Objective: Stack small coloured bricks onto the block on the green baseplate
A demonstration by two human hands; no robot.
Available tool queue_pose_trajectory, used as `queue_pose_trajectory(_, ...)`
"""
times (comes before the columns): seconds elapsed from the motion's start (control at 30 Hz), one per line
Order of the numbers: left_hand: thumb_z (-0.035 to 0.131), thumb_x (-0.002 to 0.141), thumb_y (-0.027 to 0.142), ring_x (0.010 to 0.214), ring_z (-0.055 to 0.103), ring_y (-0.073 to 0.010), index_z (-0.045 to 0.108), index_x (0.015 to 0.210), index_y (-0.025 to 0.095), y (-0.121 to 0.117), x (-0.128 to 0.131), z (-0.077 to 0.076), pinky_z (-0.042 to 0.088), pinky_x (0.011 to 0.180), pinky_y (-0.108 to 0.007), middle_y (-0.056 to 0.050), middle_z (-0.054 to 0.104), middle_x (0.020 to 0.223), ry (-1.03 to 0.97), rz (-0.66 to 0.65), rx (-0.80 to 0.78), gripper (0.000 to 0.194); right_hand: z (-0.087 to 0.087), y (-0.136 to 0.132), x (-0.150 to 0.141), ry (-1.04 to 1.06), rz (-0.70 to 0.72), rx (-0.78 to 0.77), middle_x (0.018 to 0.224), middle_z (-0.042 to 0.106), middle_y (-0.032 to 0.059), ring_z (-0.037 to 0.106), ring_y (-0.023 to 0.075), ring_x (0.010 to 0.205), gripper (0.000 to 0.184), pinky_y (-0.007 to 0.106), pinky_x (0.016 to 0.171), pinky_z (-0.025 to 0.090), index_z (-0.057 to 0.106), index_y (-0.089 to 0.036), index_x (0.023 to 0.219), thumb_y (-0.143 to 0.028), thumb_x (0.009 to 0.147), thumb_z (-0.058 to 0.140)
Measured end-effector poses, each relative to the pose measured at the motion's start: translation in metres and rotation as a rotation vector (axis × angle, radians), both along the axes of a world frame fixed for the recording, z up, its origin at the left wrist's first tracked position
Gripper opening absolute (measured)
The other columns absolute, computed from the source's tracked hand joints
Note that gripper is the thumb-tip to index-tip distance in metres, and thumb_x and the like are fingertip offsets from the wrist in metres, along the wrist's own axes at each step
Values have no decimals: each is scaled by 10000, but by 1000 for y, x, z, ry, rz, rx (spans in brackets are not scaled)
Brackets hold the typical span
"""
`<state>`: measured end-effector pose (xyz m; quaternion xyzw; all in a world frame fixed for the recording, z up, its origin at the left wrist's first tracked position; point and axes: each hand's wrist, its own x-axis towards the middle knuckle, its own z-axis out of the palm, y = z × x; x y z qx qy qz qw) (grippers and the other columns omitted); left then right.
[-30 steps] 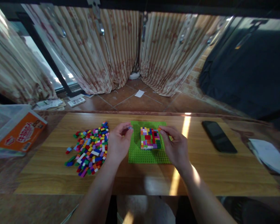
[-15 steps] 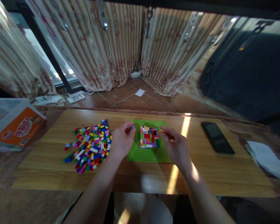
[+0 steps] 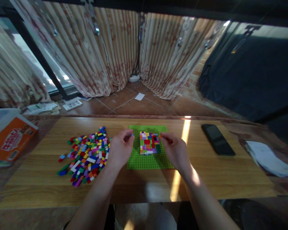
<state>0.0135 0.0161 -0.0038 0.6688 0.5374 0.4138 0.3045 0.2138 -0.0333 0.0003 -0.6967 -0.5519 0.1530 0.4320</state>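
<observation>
A block of many-coloured toy bricks stands on a green studded baseplate in the middle of the table. My left hand is over the plate's left edge, thumb and fingertips pinched on a small brick that looks bluish; most of it is hidden. On the other side, my right hand pinches a small orange brick close to the right edge of the brick block. Whether that orange brick touches the block I cannot tell. Left of my left hand lies a loose pile of bricks in mixed colours.
A black phone lies on the wooden table to the right, with white papers beyond it. A clear plastic box with an orange label stands at the far left. Striped curtains hang behind.
My right hand has moved in, bringing the orange brick closer to the block's right edge. My left hand stays pinched by the plate's left side. The view has shifted slightly.
</observation>
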Motion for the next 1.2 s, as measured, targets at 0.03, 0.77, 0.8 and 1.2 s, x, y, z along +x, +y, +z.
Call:
queue_pose_trajectory(0.03,579,818,202,850,704,-209,685,1004,160,0,0,0,556,819,-357,-84,748,931,6,1,-3,219,1,-1,-1,8,9,10,868,725,66,646,180,707,208,328,675,525,735,-174,940,-261,840,574)
queue_pose_trajectory(0.77,565,832,187,869,700,-204,679,1062,159,-1,-3,-2,561,841,-360,-94,740,958,17,-20,-8,259,-5,-7,-19,-320,368,86,950,675,69,595,221,918,189,383,835,494,692,-216,879,-226,939,513)
queue_pose_trajectory(0.8,566,830,185,877,700,-205,679,1058,161,-1,-3,-2,561,843,-360,-96,739,968,18,-19,-7,256,-5,-7,-19,-326,365,90,946,675,68,594,222,917,189,387,839,492,694,-218,874,-226,936,515)
queue_pose_trajectory(1.2,576,820,178,891,701,-207,687,1019,181,-2,-3,2,564,843,-354,-80,747,969,12,-15,0,228,-3,-8,-19,7,149,93,918,661,52,625,195,836,110,373,761,517,692,-225,827,-234,830,583)
